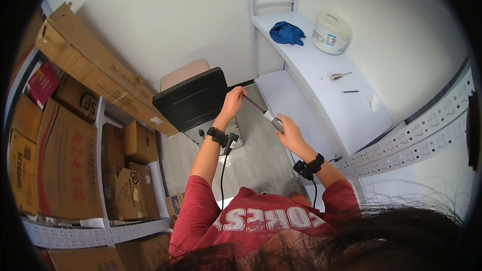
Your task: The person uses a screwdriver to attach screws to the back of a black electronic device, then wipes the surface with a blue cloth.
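Observation:
A long screwdriver [274,120] with a grey and white handle and a dark shaft slants up to the left in front of me. The fingers of my right hand [291,135] wrap its handle. At the far end of the shaft, my left hand [233,103] is closed with its fingertips pinched round the tip; whether a small part is also between them is hidden. Just left of that hand stands a black rectangular panel [193,95] with rounded corners, tilted up, with a beige padded-looking piece [184,73] behind it. Dark bands with cables sit on both my wrists.
A white shelf [321,83] at right bears a blue cloth or glove [287,33], a white rice cooker [331,32], another screwdriver [340,76] and a green pen-like stick [350,91]. Cardboard boxes [68,160] fill the left rack, and a long carton [100,65] leans beside it.

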Motion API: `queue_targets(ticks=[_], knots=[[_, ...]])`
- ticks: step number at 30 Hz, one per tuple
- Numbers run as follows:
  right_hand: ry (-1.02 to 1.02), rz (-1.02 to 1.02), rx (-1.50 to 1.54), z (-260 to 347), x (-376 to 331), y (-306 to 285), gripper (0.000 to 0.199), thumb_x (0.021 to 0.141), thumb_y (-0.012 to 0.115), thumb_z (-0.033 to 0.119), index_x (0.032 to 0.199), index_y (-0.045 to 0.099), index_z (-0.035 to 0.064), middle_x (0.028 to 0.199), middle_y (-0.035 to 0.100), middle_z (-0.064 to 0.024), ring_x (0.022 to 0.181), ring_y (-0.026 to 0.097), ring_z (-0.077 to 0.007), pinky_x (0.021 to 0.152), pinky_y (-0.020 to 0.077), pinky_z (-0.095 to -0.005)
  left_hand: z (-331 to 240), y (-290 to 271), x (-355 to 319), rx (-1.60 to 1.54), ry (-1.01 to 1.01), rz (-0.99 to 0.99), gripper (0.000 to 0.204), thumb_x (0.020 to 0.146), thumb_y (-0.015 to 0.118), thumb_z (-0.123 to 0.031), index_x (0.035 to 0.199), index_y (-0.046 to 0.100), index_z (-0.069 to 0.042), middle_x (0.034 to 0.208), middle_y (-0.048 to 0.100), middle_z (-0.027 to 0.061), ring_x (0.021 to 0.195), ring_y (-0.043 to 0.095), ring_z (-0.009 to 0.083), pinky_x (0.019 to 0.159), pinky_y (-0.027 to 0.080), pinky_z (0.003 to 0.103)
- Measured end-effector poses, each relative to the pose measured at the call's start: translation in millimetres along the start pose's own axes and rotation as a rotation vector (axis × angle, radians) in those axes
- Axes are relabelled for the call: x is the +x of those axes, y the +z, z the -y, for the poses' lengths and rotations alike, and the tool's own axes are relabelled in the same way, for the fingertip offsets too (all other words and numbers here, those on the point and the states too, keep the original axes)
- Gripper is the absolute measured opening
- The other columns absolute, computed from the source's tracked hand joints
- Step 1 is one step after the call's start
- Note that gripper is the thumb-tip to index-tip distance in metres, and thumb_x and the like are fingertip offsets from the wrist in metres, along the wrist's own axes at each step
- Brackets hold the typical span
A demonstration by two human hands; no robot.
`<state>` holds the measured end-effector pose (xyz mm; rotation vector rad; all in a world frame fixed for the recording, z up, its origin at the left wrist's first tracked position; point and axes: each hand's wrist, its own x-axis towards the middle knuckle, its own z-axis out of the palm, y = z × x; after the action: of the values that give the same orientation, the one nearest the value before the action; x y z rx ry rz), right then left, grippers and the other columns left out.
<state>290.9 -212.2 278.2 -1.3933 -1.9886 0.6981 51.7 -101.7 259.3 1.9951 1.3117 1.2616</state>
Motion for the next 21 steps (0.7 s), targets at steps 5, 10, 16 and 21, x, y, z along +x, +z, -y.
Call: queue_targets(ticks=[5,10,16,21], knots=[[-0.101,0.09,0.074,2.7,11.7,17.4,0.041,0.082,0.062,0.012,0.117,0.045,0.0024,0.1,0.06,-0.0236,0.088,0.058,-0.0418,0.073,0.0465,-0.0461,14.3,-21.1,-18.5,0.015,-0.039,-0.054,0.009,0.085,0.046,0.005,0.085,0.054,0.0,0.072,0.055,0.0111,0.065,0.056,0.019,0.062,0.046,0.029],[-0.11,0.181,0.121,22.4,22.3,37.7,0.039,0.084,0.061,0.015,0.117,0.045,0.0029,0.1,0.06,-0.0228,0.088,0.058,-0.0417,0.074,0.0461,-0.0457,29.2,-48.3,-37.3,0.009,-0.126,-0.134,0.012,0.089,0.045,0.002,0.094,0.055,-0.001,0.072,0.055,0.0083,0.066,0.056,0.0149,0.063,0.047,0.028],[-0.141,0.147,0.154,44.0,35.8,67.7,0.038,0.085,0.059,0.015,0.118,0.045,0.0033,0.102,0.059,-0.0217,0.091,0.058,-0.0394,0.076,0.0455,-0.0426,48.6,-82.3,-43.9,-0.193,-0.252,-0.219,0.021,0.091,0.044,-0.001,0.109,0.054,-0.003,0.079,0.057,0.0038,0.07,0.056,0.0104,0.065,0.048,0.025],[-0.148,0.085,0.18,56.5,45.4,90.2,0.038,0.085,0.059,0.015,0.118,0.044,0.0026,0.103,0.058,-0.0215,0.093,0.058,-0.0391,0.077,0.0456,-0.0422,67.0,-111.8,-41.8,-0.241,-0.255,-0.201,0.026,0.089,0.042,0.003,0.113,0.052,-0.003,0.085,0.059,0.0063,0.073,0.057,0.0121,0.069,0.048,0.026]])
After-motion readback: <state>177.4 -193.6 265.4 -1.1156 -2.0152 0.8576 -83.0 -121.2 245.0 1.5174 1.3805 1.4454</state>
